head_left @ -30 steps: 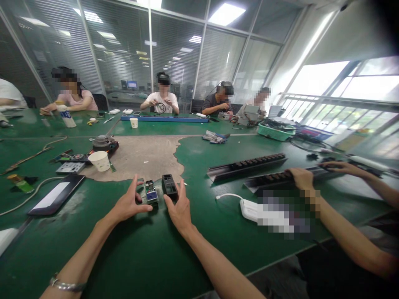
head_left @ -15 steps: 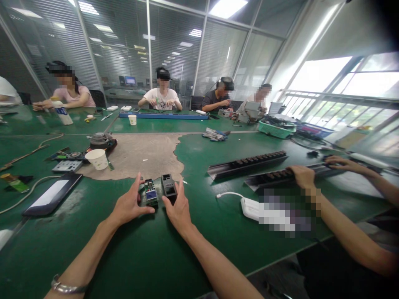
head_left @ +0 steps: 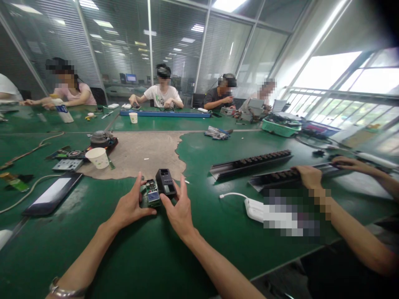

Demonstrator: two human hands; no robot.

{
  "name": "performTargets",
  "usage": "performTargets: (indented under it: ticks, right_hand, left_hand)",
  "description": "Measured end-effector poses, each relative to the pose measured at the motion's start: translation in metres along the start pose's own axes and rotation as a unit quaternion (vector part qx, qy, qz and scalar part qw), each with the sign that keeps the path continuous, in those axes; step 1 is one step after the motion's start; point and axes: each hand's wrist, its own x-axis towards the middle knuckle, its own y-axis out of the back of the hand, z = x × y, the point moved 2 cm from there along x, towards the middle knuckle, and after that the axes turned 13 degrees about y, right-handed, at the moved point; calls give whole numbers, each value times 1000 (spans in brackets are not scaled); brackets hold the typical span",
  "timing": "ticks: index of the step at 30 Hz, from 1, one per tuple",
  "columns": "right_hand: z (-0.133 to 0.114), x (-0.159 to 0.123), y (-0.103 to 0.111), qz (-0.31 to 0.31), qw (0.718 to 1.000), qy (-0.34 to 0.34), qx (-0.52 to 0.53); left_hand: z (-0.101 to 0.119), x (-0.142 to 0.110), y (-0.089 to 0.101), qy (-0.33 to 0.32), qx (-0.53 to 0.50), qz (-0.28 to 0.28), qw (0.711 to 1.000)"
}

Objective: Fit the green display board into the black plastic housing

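Two hands (head_left: 131,206) (head_left: 180,211); one circuit module (head_left: 152,193); one black housing (head_left: 166,182).

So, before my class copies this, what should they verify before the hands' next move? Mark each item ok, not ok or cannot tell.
1. Right hand holds the black housing: ok, between thumb and fingers.
2. Left hand grips the circuit board firmly: cannot tell; fingers and thumb surround it, but contact is unclear.
3. Board's small screen faces up: ok.
4. Housing clear of the board: cannot tell; they sit close side by side.
5. Paper cup out of the hands' way: ok.
6. Co-worker's hand clear: ok, it's at the black rail.
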Motion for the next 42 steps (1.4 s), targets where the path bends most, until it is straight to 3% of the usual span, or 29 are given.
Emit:
performTargets:
  ticks: [4, 8, 13, 17, 21, 28, 34, 42]
  right_hand:
    - [-15, 7, -15, -21, 999, 23, 6]
    - [-17, 10, -31, -35, 999, 17, -32]
    - [-15, 8, -45, -46, 995, -7, -91]
    - [-18, 5, -50, -52, 991, 0, -122]
    - [-19, -2, -51, -62, 987, -7, -146]
    - [0, -17, -51, -74, 985, -22, -156]
    - [12, -24, -53, -57, 990, 11, -126]
    - [-1, -15, -48, -32, 999, 12, -29]
  left_hand:
    - [-3, -2, 7, -28, -70, -48, 996]
    - [-11, -1, 14, -41, -195, -126, 972]
    - [-31, 12, 10, 22, -302, -79, 950]
    - [-36, 16, 5, 48, -285, -52, 956]
    - [-30, 14, 6, 41, -252, -67, 965]
    - [-26, 14, 12, 81, -265, -45, 960]
    - [-27, 15, 9, 18, -188, -40, 981]
    - [-31, 15, 6, 19, -202, -52, 978]
